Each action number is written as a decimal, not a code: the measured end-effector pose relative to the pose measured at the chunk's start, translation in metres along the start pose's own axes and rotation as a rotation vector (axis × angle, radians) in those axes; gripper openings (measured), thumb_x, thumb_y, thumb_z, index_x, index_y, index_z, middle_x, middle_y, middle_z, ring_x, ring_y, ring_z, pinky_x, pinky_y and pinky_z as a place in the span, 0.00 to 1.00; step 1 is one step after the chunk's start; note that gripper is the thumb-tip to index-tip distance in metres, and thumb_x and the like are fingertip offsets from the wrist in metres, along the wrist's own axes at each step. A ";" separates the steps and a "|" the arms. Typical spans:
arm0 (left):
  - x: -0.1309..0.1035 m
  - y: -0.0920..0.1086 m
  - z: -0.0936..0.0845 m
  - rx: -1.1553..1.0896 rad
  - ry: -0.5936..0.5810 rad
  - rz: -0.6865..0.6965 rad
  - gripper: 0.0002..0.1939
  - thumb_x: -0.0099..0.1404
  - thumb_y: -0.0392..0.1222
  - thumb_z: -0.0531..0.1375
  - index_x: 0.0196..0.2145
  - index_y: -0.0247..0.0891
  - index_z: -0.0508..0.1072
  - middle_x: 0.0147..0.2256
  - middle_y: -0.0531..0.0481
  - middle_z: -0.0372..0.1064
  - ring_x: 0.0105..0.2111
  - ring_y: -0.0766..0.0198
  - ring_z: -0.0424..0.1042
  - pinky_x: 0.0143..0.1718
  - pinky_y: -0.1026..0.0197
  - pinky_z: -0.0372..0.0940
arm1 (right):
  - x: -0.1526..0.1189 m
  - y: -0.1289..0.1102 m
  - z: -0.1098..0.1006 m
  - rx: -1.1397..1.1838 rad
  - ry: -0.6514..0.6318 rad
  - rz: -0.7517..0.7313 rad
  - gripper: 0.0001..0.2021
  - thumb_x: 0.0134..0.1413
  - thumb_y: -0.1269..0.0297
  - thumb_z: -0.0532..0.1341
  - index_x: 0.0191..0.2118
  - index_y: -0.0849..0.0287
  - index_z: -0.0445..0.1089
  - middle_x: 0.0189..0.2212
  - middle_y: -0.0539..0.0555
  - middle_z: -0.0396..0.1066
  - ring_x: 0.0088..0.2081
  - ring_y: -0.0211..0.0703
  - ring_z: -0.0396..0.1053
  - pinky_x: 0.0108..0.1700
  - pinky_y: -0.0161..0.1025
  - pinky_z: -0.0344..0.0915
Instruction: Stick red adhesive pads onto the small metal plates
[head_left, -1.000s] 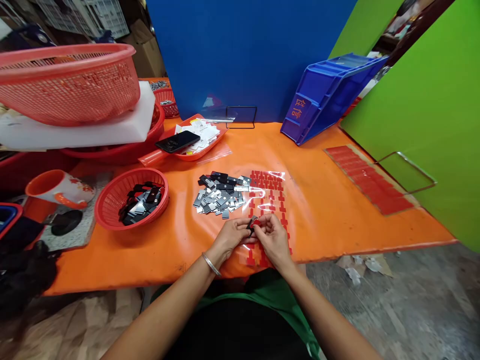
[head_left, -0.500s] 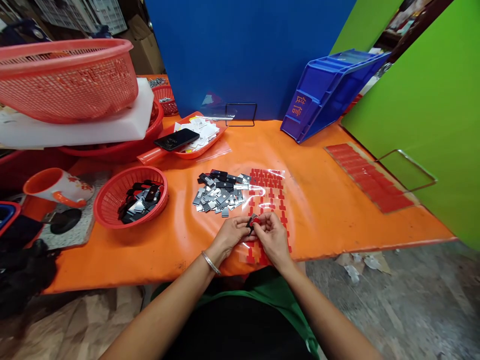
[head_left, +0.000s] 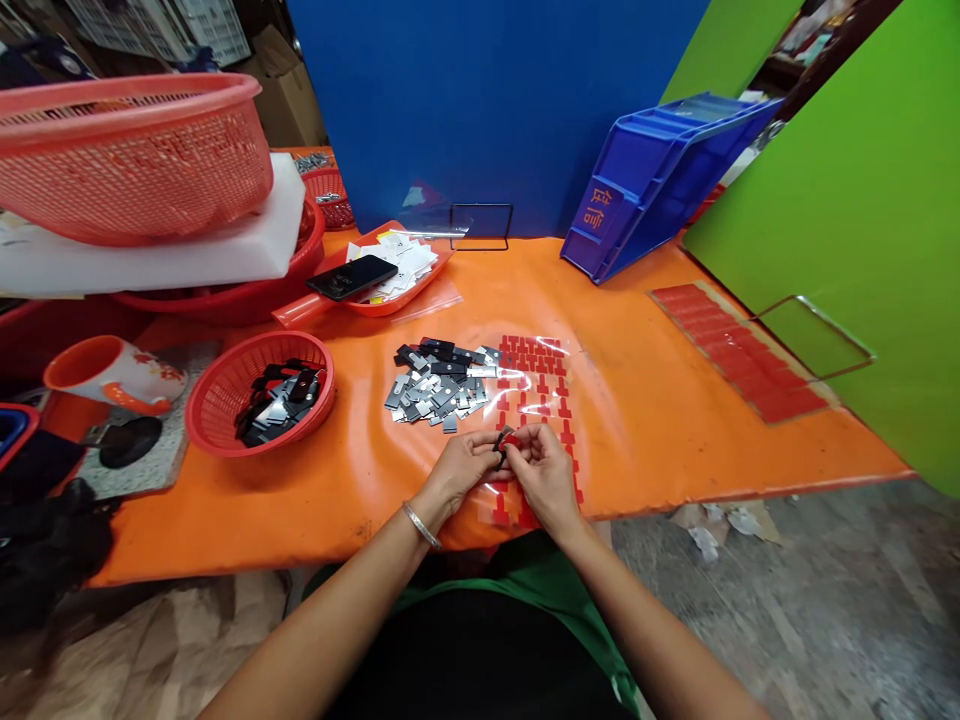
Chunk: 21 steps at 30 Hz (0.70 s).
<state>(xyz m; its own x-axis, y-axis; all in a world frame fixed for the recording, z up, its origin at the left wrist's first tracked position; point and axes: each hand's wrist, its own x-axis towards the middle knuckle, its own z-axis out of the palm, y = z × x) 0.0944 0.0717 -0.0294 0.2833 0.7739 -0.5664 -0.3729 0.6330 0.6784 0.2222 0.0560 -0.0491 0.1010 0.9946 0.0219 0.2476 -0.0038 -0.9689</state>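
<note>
My left hand (head_left: 463,467) has its fingers closed on a small black metal plate (head_left: 501,451). Against that plate my right hand (head_left: 546,474) pinches a red sticker (head_left: 510,440); the thumb and fingertips of both hands meet there and partly hide the two pieces. Beneath the hands lies a clear sheet (head_left: 534,395) bearing rows of red cross-shaped stickers. A loose pile of grey and black metal plates (head_left: 442,385) lies just beyond my left hand, touching the sheet's left side.
Left of the pile stands a red basket (head_left: 202,410) holding more plates. Behind it, a red scoop (head_left: 300,312) carries paper slips and a phone (head_left: 352,278). A mug (head_left: 112,372) is at far left. A blue bin (head_left: 637,190) leans at the back; a red-striped sheet (head_left: 739,350) lies right.
Both hands stay in almost the same place. The red sticker and the fingertips around it have shifted very slightly against the black plate.
</note>
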 end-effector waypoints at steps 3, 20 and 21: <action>0.001 -0.002 0.002 0.000 0.031 0.019 0.11 0.53 0.29 0.64 0.37 0.28 0.75 0.29 0.44 0.75 0.28 0.64 0.75 0.33 0.63 0.72 | -0.002 -0.004 0.000 -0.016 0.001 -0.006 0.08 0.52 0.58 0.60 0.34 0.53 0.62 0.25 0.48 0.67 0.22 0.40 0.67 0.23 0.37 0.67; 0.001 -0.006 0.008 0.015 0.120 0.058 0.06 0.58 0.26 0.59 0.34 0.28 0.74 0.23 0.46 0.74 0.21 0.66 0.74 0.28 0.64 0.71 | 0.008 -0.009 -0.005 -0.239 0.131 -0.191 0.04 0.54 0.64 0.58 0.31 0.57 0.68 0.41 0.58 0.63 0.34 0.42 0.68 0.34 0.40 0.68; 0.001 -0.006 0.008 0.015 0.120 0.059 0.06 0.59 0.26 0.58 0.34 0.28 0.74 0.23 0.46 0.74 0.21 0.66 0.74 0.28 0.65 0.71 | 0.008 -0.009 -0.004 -0.231 0.126 -0.182 0.05 0.54 0.64 0.58 0.31 0.58 0.68 0.41 0.58 0.64 0.33 0.41 0.67 0.34 0.39 0.68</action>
<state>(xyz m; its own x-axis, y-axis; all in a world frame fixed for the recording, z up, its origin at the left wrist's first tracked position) 0.1042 0.0684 -0.0301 0.1534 0.8023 -0.5768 -0.3723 0.5877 0.7184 0.2251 0.0640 -0.0390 0.1500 0.9606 0.2342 0.4833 0.1354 -0.8649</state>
